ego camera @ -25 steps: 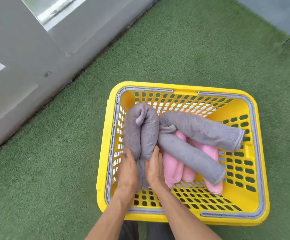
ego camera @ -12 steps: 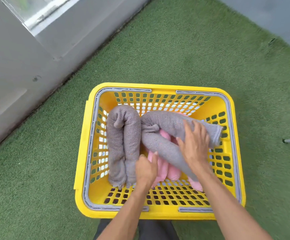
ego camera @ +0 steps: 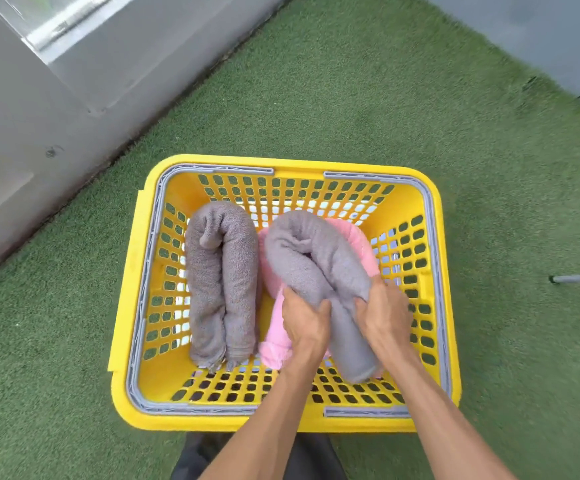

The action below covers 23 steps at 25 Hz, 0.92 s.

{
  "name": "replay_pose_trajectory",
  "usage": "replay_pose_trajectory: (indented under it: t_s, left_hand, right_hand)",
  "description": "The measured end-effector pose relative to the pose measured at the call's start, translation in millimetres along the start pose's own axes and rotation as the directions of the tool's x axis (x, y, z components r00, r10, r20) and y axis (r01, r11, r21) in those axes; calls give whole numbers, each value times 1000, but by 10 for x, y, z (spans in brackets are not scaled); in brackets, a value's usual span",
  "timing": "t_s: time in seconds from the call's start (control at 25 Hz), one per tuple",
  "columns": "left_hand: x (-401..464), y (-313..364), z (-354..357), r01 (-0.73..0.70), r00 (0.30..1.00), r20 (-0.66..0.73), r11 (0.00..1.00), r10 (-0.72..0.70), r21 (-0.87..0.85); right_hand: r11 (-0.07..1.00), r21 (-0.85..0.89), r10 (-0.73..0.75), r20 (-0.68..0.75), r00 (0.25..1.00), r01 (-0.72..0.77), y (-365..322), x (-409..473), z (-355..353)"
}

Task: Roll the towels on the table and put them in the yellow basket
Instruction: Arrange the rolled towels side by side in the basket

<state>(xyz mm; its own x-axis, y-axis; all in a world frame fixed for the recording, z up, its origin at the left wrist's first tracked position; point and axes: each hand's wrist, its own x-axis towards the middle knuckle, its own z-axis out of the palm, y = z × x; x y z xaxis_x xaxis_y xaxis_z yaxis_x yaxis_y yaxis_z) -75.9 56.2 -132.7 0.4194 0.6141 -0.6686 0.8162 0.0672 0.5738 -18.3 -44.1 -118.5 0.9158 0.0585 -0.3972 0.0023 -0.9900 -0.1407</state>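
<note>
Left to right in the yellow basket [ego camera: 127, 306]: one folded grey roll [ego camera: 222, 292] lies parked by the wall. Your left hand [ego camera: 304, 320] and right hand [ego camera: 382, 315] each grip the second grey roll [ego camera: 319, 268], seemingly bending it to fit atop the pink towel [ego camera: 274, 344].

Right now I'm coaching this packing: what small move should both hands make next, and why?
Probably press the folded right grey towel down beside the left grey towel. Left hand and right hand grip it atop the pink towel, above the yellow basket floor.
</note>
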Motion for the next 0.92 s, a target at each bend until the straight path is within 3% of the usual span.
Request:
replay_pose_trajectory:
  t_s: [0.12, 0.24, 0.44, 0.6, 0.76, 0.92]
  left_hand:
    - [-184, -75, -323, -289, 957, -2, 957, 289, 16]
    - [-215, -83, -778, -447, 890, -77, 893, 450, 54]
    - [165, -287, -1726, -427, 851, -194, 858, 488, 287]
    - [253, -659, -1772, -419, 861, 29, 676, 508, 607]
    - [233, -762, -1754, -351, 915, 51, 727, 400, 590]
    - [130, -612, -1721, -514, 805, 22, 678, 593, 525]
  right_hand:
    - [960, 267, 72, 46, 996, -82, 130, -398, -56]
    - [904, 426, 19, 69, 997, -47, -90, -689, -49]
    - [809, 584, -131, 80, 988, 60, -1101, -871, 306]
    - [793, 609, -134, 146, 980, 18, -1651, -1032, 834]
    - [818, 575, -157, 213, 964, 6, -1490, -935, 791]
    - [831, 552, -48, 193, 980, -69, -1068, -836, 467]
